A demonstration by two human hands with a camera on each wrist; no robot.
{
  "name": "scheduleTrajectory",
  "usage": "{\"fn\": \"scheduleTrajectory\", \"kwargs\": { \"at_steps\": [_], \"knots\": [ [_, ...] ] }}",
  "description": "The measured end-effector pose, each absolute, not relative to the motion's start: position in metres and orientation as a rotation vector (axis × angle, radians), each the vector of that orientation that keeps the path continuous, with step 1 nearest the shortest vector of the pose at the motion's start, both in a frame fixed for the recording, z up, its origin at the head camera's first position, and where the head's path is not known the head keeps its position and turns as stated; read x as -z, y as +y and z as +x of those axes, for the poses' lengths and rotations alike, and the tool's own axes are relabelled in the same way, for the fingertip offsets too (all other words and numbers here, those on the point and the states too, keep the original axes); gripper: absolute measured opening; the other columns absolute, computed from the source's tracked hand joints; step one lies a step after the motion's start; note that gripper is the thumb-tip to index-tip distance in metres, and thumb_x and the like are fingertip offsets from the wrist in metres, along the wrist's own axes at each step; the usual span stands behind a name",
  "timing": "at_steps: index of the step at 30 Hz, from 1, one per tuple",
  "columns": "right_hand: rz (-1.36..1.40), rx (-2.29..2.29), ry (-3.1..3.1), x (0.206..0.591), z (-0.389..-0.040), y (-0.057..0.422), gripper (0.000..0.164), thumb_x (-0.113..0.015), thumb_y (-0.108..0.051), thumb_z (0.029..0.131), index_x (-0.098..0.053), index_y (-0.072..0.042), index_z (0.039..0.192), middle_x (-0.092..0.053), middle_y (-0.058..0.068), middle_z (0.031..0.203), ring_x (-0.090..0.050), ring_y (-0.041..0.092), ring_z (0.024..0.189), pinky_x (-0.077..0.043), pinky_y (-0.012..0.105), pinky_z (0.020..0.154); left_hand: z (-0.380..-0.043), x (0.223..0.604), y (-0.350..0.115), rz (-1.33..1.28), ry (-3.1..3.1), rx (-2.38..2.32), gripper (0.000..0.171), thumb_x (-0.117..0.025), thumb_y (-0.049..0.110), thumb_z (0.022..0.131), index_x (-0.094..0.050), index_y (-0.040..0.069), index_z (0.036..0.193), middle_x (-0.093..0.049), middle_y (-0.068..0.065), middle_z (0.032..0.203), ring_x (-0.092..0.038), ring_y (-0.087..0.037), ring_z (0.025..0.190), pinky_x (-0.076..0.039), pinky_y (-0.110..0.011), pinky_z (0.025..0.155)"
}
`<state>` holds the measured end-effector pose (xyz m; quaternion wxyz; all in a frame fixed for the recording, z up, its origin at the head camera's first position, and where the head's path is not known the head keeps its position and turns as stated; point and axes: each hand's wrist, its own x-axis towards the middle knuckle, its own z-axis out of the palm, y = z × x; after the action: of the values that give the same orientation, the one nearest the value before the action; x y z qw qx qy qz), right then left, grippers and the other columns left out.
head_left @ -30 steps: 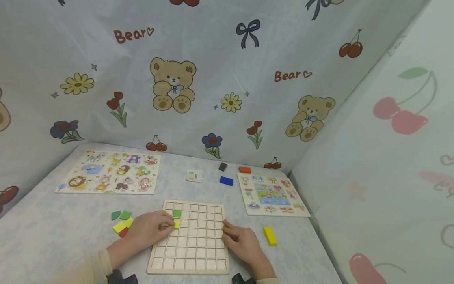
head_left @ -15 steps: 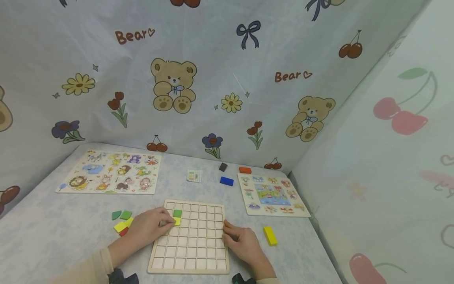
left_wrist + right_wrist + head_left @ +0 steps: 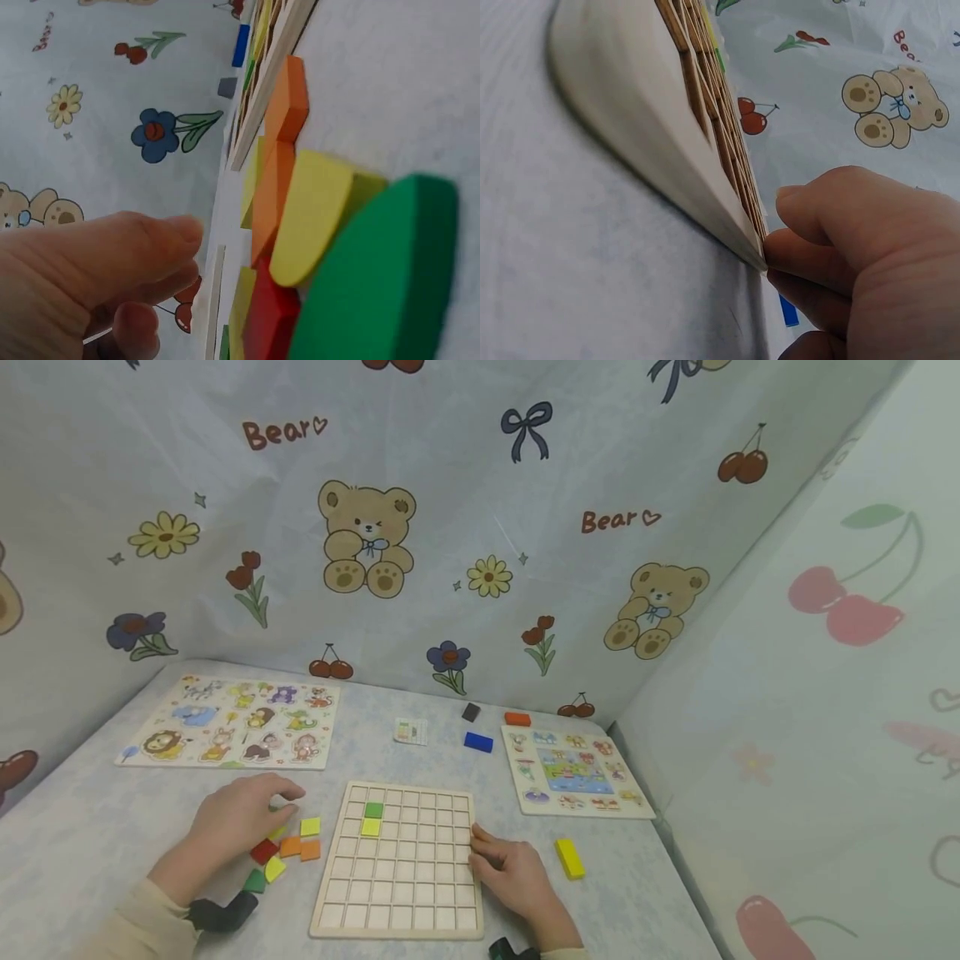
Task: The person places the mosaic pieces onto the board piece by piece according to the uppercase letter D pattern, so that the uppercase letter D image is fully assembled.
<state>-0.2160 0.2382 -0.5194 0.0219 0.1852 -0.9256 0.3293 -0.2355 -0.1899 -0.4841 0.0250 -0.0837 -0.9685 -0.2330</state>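
A pale wooden grid board lies in the middle of the table. In its upper left cells sit a green square tile and a yellow square tile. My left hand hovers over a pile of coloured pieces left of the board, thumb and fingers apart, holding nothing. Around it lie orange squares, a yellow square, a red piece, a rounded yellow piece and a green piece. With relaxed fingers, my right hand touches the board's right edge; its fingertips meet the rim in the right wrist view.
An animal puzzle board lies at the back left, another picture puzzle at the back right. Blue, black and orange blocks and a small printed card lie behind. A yellow block is right of my right hand.
My left hand has let go of the yellow tile, which now sits below the green one. The hand has moved left to the loose pieces. My right hand stays at the board edge.
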Motion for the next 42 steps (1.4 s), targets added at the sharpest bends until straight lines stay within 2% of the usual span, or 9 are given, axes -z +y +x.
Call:
{"fn": "scheduleTrajectory", "kwargs": {
  "at_steps": [2, 4, 9, 20, 27, 31, 37, 42],
  "knots": [
    [0.567, -1.016, -2.869, 0.52, -0.216, 0.238, 0.035, -0.068, -0.034, 0.099, -0.072, -0.016, 0.129, -0.064, -0.007, 0.138, -0.064, 0.016, 0.124, -0.054, 0.041, 0.1, -0.238, 0.486, -0.192, -0.278, -3.033, 0.718, 0.025, -0.08, 0.031, 0.089, -0.077, 0.023, 0.112, -0.075, -0.001, 0.114, -0.069, -0.027, 0.101, -0.055, -0.048, 0.073],
    [0.56, -1.017, -2.87, 0.521, -0.216, 0.239, 0.035, -0.068, -0.034, 0.099, -0.072, -0.017, 0.129, -0.064, -0.008, 0.138, -0.064, 0.015, 0.124, -0.054, 0.04, 0.101, -0.239, 0.489, -0.191, -0.295, -3.074, 0.721, 0.025, -0.081, 0.033, 0.087, -0.078, 0.025, 0.11, -0.075, 0.001, 0.112, -0.068, -0.022, 0.099, -0.055, -0.047, 0.075],
    [0.559, -1.034, -2.866, 0.521, -0.216, 0.239, 0.035, -0.068, -0.035, 0.099, -0.072, -0.017, 0.129, -0.064, -0.008, 0.138, -0.064, 0.014, 0.124, -0.054, 0.04, 0.101, -0.239, 0.492, -0.186, -0.334, -3.108, 0.707, 0.022, -0.085, 0.038, 0.081, -0.078, 0.03, 0.101, -0.075, 0.009, 0.105, -0.063, -0.012, 0.09, -0.053, -0.043, 0.073],
    [0.553, -1.051, -2.87, 0.522, -0.216, 0.24, 0.036, -0.067, -0.037, 0.1, -0.072, -0.017, 0.129, -0.064, -0.009, 0.138, -0.064, 0.014, 0.124, -0.055, 0.039, 0.1, -0.242, 0.501, -0.176, -0.36, -3.097, 0.7, 0.025, -0.086, 0.046, 0.08, -0.077, 0.031, 0.098, -0.074, 0.01, 0.104, -0.059, -0.008, 0.083, -0.052, -0.039, 0.071],
    [0.546, -1.042, -2.875, 0.521, -0.216, 0.239, 0.036, -0.067, -0.038, 0.1, -0.072, -0.017, 0.129, -0.064, -0.009, 0.138, -0.064, 0.014, 0.125, -0.054, 0.04, 0.101, -0.24, 0.499, -0.173, -0.388, -3.073, 0.719, 0.019, -0.086, 0.039, 0.081, -0.077, 0.03, 0.095, -0.073, 0.011, 0.1, -0.062, -0.009, 0.086, -0.053, -0.041, 0.072],
    [0.543, -1.043, -2.873, 0.521, -0.216, 0.239, 0.036, -0.067, -0.038, 0.099, -0.072, -0.017, 0.129, -0.064, -0.008, 0.138, -0.064, 0.014, 0.124, -0.055, 0.039, 0.1, -0.238, 0.497, -0.17, -0.415, -3.037, 0.738, 0.015, -0.085, 0.037, 0.082, -0.076, 0.032, 0.092, -0.072, 0.012, 0.1, -0.058, -0.007, 0.081, -0.051, -0.036, 0.069],
    [0.579, -1.017, -2.838, 0.521, -0.217, 0.24, 0.035, -0.067, -0.036, 0.1, -0.073, -0.015, 0.127, -0.066, -0.005, 0.137, -0.066, 0.016, 0.122, -0.055, 0.04, 0.098, -0.231, 0.499, -0.16, -0.61, -2.87, 0.913, 0.012, -0.084, 0.037, 0.084, -0.073, 0.039, 0.088, -0.067, 0.022, 0.094, -0.052, 0.001, 0.072, -0.045, -0.026, 0.062],
    [0.587, -1.02, -2.852, 0.521, -0.217, 0.24, 0.036, -0.067, -0.036, 0.1, -0.072, -0.015, 0.128, -0.065, -0.005, 0.138, -0.065, 0.016, 0.122, -0.055, 0.04, 0.099, -0.226, 0.512, -0.141, -0.827, -2.758, 1.032, 0.011, -0.083, 0.037, 0.086, -0.073, 0.04, 0.088, -0.064, 0.026, 0.09, -0.049, 0.005, 0.065, -0.042, -0.021, 0.056]
  ]
}}
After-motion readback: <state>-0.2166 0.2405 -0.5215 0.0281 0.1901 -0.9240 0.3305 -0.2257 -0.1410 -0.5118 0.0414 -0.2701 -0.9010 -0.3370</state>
